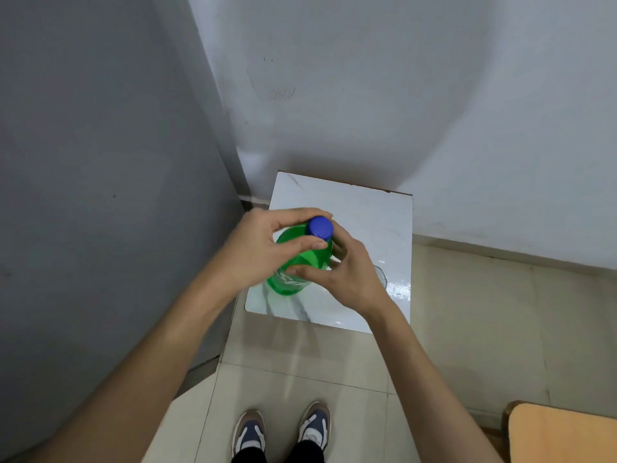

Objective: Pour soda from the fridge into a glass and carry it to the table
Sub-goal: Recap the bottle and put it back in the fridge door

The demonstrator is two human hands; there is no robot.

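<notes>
A green soda bottle (293,265) with a blue cap (320,226) stands over a small white marble-topped stand (374,215). My left hand (260,252) wraps the bottle's upper body, with fingers near the cap. My right hand (344,272) grips the bottle's right side, just below the cap. A clear glass (381,275) stands on the stand behind my right hand, mostly hidden by it; only its rim shows.
A grey fridge side (100,162) fills the left, and a white wall (400,95) stands behind the stand. A wooden table corner (564,432) shows at bottom right. My shoes (283,429) stand on the beige floor tiles below.
</notes>
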